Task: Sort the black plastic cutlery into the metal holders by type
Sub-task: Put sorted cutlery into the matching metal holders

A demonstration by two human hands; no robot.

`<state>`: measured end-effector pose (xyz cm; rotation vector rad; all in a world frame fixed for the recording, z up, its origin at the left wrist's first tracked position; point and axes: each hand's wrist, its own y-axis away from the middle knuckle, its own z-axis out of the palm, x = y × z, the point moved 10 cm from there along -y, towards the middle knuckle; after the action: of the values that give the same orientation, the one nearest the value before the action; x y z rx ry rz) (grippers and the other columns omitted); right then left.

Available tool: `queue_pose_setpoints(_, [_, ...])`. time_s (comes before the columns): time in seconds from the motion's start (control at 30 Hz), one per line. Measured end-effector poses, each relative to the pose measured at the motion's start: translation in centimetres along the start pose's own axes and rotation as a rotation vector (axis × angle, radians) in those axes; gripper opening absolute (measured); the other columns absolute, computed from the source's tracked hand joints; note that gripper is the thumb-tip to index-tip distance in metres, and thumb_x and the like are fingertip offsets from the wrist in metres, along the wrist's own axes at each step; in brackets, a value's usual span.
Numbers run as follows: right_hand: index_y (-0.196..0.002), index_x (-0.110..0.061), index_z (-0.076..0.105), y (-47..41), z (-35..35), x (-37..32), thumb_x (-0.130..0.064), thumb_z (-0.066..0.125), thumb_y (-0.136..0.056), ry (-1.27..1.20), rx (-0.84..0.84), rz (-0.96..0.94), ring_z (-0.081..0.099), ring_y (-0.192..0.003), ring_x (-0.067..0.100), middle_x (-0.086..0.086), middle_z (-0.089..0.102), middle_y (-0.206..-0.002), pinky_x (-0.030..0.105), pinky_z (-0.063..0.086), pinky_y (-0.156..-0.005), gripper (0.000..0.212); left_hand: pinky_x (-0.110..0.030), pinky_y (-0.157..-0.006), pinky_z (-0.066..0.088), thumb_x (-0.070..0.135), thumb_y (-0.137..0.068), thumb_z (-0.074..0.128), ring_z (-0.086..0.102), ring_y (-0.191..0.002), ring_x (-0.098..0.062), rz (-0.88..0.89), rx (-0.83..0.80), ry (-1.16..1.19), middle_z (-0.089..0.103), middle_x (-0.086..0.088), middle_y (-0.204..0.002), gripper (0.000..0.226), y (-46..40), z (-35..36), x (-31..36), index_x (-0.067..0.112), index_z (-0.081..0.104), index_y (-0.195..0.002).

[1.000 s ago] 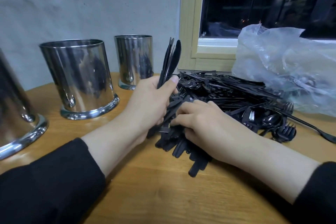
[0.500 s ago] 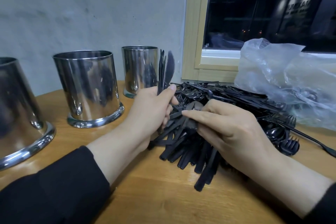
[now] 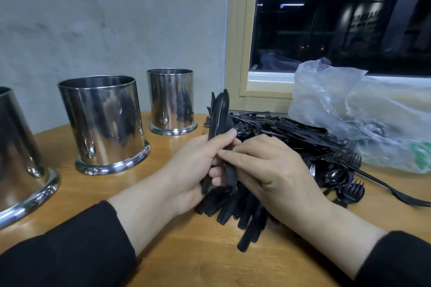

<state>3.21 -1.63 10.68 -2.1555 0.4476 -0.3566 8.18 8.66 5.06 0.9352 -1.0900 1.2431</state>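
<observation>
The left hand [image 3: 196, 170] is curled round a small bunch of black plastic knives [image 3: 219, 112], holding them nearly upright with the blades sticking up above the thumb. The right hand [image 3: 270, 168] is pressed in close against it, fingertips pinching the handle of a knife [image 3: 229, 176] that sits in the same bunch, so the two hands meet over the near end of the cutlery pile [image 3: 279, 130]. Both wrists come out of black sleeves [image 3: 70, 251].

The pile lies on the round wooden table [image 3: 186, 263], just behind and under the hands: handles fan out toward the person, and tangled forks and spoons stretch off to the right. One spoon [image 3: 334, 176] and a fork head [image 3: 352, 191] lie at the right edge of the heap, and a long fork [image 3: 396, 193] trails away beyond them.

To the left, three shiny metal holders stand in a row along the table: the nearest holder [image 3: 21, 158] cut off by the edge of view, the middle holder [image 3: 105, 123], and the far holder [image 3: 171, 100] nearest the pile. A crumpled clear plastic bag [image 3: 363, 109] rests behind the heap, under the dark window [image 3: 338, 18]
</observation>
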Motion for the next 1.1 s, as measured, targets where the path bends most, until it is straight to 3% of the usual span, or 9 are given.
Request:
queue_pose_setpoints(0.07, [-0.125, -0.017, 0.071, 0.1, 0.7, 0.3, -0.023, 0.052, -0.104, -0.001, -0.057, 0.0, 0.062, -0.098, 0.025, -0.002, 0.069, -0.112, 0.046, 0.049, -0.076, 0.028, -0.021, -0.043, 0.024, 0.031, -0.1, 0.062, 0.029, -0.047, -0.01, 0.019, 0.049, 0.025, 0.031, 0.001, -0.059, 0.031, -0.1, -0.6, 0.2, 0.013, 0.064, -0.075])
queue_pose_setpoints(0.17, [-0.131, -0.017, 0.066, 0.3, 1.1, 1.2, -0.017, 0.054, -0.102, 0.014, -0.089, 0.041, 0.061, -0.1, 0.025, -0.002, 0.066, -0.119, 0.046, 0.048, -0.078, 0.031, -0.026, -0.053, 0.033, 0.033, -0.102, 0.06, 0.041, -0.052, -0.013, 0.079, 0.168, -0.052, 0.043, 0.0, -0.062, 0.038, -0.4, -2.4, 0.8, 0.021, 0.059, -0.066])
queue_pose_setpoints(0.27, [-0.126, -0.014, 0.068, 0.4, 0.3, 2.8, -0.011, 0.061, -0.096, 0.026, -0.055, 0.164, 0.059, -0.095, 0.026, -0.001, 0.066, -0.112, 0.044, 0.05, -0.081, 0.031, -0.031, -0.062, 0.047, 0.037, -0.104, 0.056, 0.056, -0.066, -0.019, 0.143, 0.223, -0.094, 0.058, -0.003, -0.074, 0.037, -0.2, -3.3, 1.8, 0.02, 0.059, -0.072])
queue_pose_setpoints(0.43, [-0.104, -0.02, 0.074, 1.6, -0.3, 6.2, -0.034, 0.054, -0.099, 0.078, -0.125, 0.412, 0.056, -0.089, 0.018, -0.009, 0.063, -0.093, 0.04, 0.05, -0.081, 0.024, -0.044, -0.074, 0.057, 0.031, -0.109, 0.047, 0.061, -0.062, -0.025, 0.238, 0.267, -0.129, 0.061, -0.006, -0.065, 0.031, 0.4, -3.9, 3.0, 0.008, 0.056, -0.09])
queue_pose_setpoints(0.5, [-0.099, -0.023, 0.073, 1.9, 0.3, 6.6, -0.039, 0.054, -0.096, 0.112, -0.197, 0.431, 0.054, -0.088, 0.018, -0.01, 0.063, -0.091, 0.041, 0.05, -0.078, 0.026, -0.038, -0.061, 0.055, 0.031, -0.108, 0.05, 0.049, -0.051, -0.019, 0.27, 0.289, -0.179, 0.05, -0.001, -0.061, 0.025, 0.5, -4.3, 3.2, 0.009, 0.056, -0.098])
queue_pose_setpoints(0.6, [-0.101, -0.026, 0.072, 1.6, 1.8, 5.9, -0.039, 0.058, -0.094, 0.168, -0.323, 0.369, 0.053, -0.09, 0.018, -0.01, 0.061, -0.096, 0.041, 0.048, -0.077, 0.021, -0.028, -0.045, 0.032, 0.029, -0.105, 0.057, 0.032, -0.049, -0.013, 0.27, 0.31, -0.251, 0.043, 0.006, -0.065, 0.013, 0.4, -5.0, 3.1, 0.016, 0.055, -0.106])
queue_pose_setpoints(0.67, [-0.108, -0.029, 0.07, 1.3, 2.9, 5.1, -0.034, 0.06, -0.092, 0.192, -0.399, 0.329, 0.052, -0.096, 0.019, -0.01, 0.06, -0.104, 0.041, 0.044, -0.08, 0.02, -0.026, -0.045, 0.025, 0.026, -0.104, 0.058, 0.03, -0.049, -0.012, 0.271, 0.298, -0.302, 0.04, 0.004, -0.066, 0.012, 0.3, -5.0, 3.1, 0.015, 0.055, -0.103])
queue_pose_setpoints(0.87, [-0.121, -0.034, 0.066, 1.7, 5.1, 3.7, -0.03, 0.056, -0.087, 0.202, -0.59, 0.262, 0.042, -0.111, 0.018, -0.01, 0.05, -0.126, 0.038, 0.032, -0.087, 0.036, -0.027, -0.044, 0.032, 0.029, -0.105, 0.057, 0.038, -0.047, -0.014, 0.265, 0.268, -0.347, 0.049, 0.004, -0.063, 0.015, 0.1, -5.0, 3.0, 0.014, 0.058, -0.107])
queue_pose_setpoints(1.1, [-0.11, -0.038, 0.07, 1.7, 4.5, 4.3, -0.025, 0.066, -0.089, 0.205, -0.514, 0.271, 0.042, -0.108, 0.018, -0.011, 0.051, -0.12, 0.037, 0.03, -0.084, 0.025, -0.027, -0.046, 0.026, 0.037, -0.105, 0.055, 0.03, -0.047, -0.011, 0.189, 0.22, -0.299, 0.038, 0.01, -0.055, 0.024, 0.1, -4.4, 2.3, 0.017, 0.051, -0.093])
